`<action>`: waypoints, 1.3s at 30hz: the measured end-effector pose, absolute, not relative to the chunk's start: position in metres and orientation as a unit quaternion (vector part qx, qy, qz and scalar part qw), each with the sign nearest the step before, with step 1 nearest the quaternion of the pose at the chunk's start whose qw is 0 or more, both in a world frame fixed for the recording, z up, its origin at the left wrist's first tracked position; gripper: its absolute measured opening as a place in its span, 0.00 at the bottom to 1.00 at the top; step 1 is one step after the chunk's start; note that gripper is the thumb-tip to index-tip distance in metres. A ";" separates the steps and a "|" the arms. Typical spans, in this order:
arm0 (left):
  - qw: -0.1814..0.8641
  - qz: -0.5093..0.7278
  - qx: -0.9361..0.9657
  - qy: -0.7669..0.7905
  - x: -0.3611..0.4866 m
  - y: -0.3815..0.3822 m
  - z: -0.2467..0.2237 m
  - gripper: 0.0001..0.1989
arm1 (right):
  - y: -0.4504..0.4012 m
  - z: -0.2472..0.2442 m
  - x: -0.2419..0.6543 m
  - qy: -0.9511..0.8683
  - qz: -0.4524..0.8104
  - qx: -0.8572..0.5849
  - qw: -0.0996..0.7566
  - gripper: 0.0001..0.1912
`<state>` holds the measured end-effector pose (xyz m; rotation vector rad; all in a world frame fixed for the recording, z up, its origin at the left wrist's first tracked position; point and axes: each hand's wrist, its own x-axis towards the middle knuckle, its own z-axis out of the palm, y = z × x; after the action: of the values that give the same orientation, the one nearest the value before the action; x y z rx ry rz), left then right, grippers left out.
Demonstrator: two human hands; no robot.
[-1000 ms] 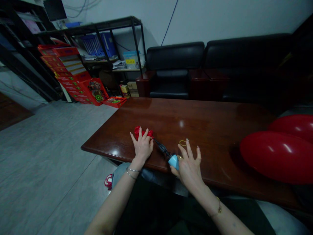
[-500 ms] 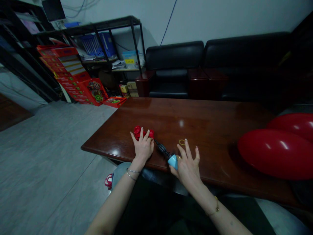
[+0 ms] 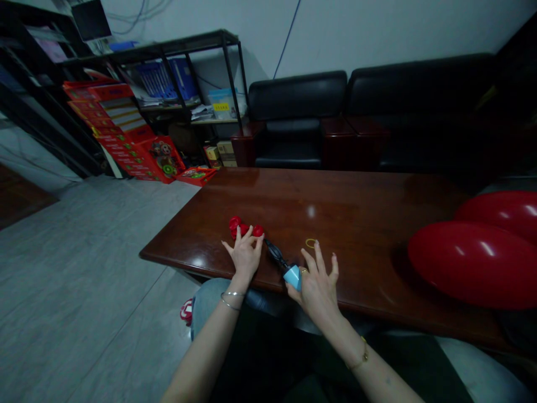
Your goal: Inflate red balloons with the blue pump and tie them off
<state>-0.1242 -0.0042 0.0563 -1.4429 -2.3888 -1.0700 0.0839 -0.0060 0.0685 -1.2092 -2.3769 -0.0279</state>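
On the table's (image 3: 356, 207) near left, my left hand (image 3: 245, 258) pinches the red piece (image 3: 235, 224) beside the tool's (image 3: 276, 253) tip; my right hand (image 3: 319, 291) pinches its blue end, other fingers spread. I judge I'm lining them up, which next calls for steady alignment.

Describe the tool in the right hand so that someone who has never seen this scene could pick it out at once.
Find the brown table in front of the black seats. Near its front edge, the tool slants between the left hand and right hand. Unlike the yellow ring and big red balloons, it is black with a light blue end.
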 end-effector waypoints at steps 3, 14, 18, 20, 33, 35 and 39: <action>0.011 -0.379 -0.461 -0.802 -0.131 0.000 0.054 0.10 | -0.006 0.066 0.087 -0.867 -0.013 -0.435 0.243 0.12; 0.006 -0.334 -0.583 -0.741 -0.155 -0.001 0.049 0.06 | -0.003 0.062 0.093 -0.874 -0.027 -0.419 0.246 0.12; 0.049 -0.349 -0.598 -0.720 -0.140 -0.004 0.052 0.08 | -0.004 0.064 0.092 -0.866 -0.023 -0.429 0.255 0.12; 0.063 -0.373 -0.582 -0.720 -0.130 -0.007 0.053 0.10 | -0.005 0.064 0.092 -0.861 -0.021 -0.437 0.261 0.12; -0.060 -0.576 -0.191 -0.792 -0.097 0.014 0.045 0.21 | -0.012 0.064 0.089 -0.843 -0.025 -0.443 0.303 0.14; -0.118 -0.600 -0.171 -0.773 -0.094 0.014 0.045 0.22 | -0.013 0.064 0.090 -0.839 -0.032 -0.440 0.318 0.14; -0.253 -0.704 -0.175 -0.640 -0.087 0.014 0.053 0.23 | -0.014 0.067 0.091 -0.838 -0.035 -0.435 0.327 0.15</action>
<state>-0.0872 0.0142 0.0533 -0.6612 -2.4159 -2.6595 0.0914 -0.0145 0.0673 -1.1402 -2.1956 -0.0906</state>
